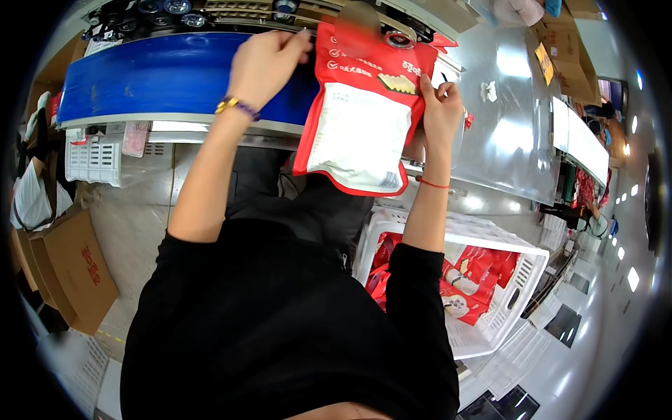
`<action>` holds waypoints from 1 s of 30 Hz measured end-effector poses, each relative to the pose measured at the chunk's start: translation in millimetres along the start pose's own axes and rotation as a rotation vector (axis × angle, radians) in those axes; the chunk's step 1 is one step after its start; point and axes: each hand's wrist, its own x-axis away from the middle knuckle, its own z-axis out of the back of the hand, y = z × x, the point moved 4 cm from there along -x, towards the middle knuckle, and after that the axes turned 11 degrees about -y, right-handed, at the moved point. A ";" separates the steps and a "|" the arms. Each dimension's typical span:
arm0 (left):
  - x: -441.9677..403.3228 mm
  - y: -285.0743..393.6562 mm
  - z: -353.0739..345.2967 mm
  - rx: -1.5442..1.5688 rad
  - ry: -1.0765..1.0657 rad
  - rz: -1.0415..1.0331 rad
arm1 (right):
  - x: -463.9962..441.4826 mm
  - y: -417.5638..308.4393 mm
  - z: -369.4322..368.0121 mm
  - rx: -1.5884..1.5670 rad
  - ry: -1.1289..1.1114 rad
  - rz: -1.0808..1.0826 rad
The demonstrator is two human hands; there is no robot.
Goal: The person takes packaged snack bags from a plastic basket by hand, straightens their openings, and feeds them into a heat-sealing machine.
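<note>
A large red-and-white food bag (360, 136) hangs upright before me, its upper end at the machine's edge. It has white print, a picture of pale wafer-like pieces and a large white panel. My right hand (442, 115) pinches its right side, thumb towards me. My left hand (266, 66), with a yellow-and-purple bracelet, is just left of the bag's upper corner. Its fingers are loosely bent, with nothing visible in them. A narrow gap seems to separate them from the bag. The bag's top is partly blurred.
A blue conveyor surface (161, 80) runs in front of me, with machine rollers (177, 6) behind it. A metal table (504, 126) stands right. Below my right arm, a white crate (514, 308) holds several red bags (465, 283). Cardboard boxes (77, 269) stand left.
</note>
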 end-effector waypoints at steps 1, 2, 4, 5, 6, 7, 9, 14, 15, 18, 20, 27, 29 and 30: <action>13.1 2.1 15.5 -0.051 0.073 -0.061 | 2.4 -8.4 -7.2 -0.017 -0.020 -0.055; 27.5 6.5 29.7 -0.102 0.141 -0.123 | 5.5 -18.5 -13.2 0.043 -0.025 -0.070; 65.7 24.9 55.6 0.250 0.073 -0.028 | 3.5 -24.0 -38.6 -0.088 -0.097 0.001; 73.6 32.1 54.3 0.303 0.038 -0.046 | 7.1 -13.8 -35.7 -0.091 -0.116 -0.026; 87.0 39.3 53.9 0.352 0.036 -0.048 | 12.6 -6.6 -35.3 -0.103 -0.170 -0.043; 97.1 49.3 53.0 0.410 -0.056 -0.129 | 29.9 -26.1 -25.0 -0.237 -0.258 -0.041; 117.0 68.1 50.0 0.458 -0.102 -0.215 | 42.6 -42.9 -12.8 -0.268 -0.427 0.038; 141.7 101.7 -11.5 0.423 -0.718 -0.270 | 192.5 -26.2 144.4 -0.430 -0.454 -0.125; 141.0 98.2 -16.3 0.402 -0.750 -0.252 | 217.2 -7.5 160.7 -0.392 -0.300 -0.255; 147.2 93.9 -64.8 0.436 -0.856 -0.245 | 281.5 43.0 212.3 -0.293 0.087 -0.524; 152.5 96.5 -92.6 0.384 -0.978 -0.043 | 336.5 121.8 214.3 0.060 0.409 -0.696; 153.8 69.2 -103.7 0.921 -1.036 0.347 | 355.8 188.3 125.1 1.122 0.241 -0.696; 144.6 54.6 -99.1 1.019 -0.978 0.400 | 336.1 216.0 127.2 1.039 0.166 -0.607; 148.4 59.3 -97.3 1.017 -0.977 0.385 | 345.2 221.4 139.4 1.047 0.206 -0.521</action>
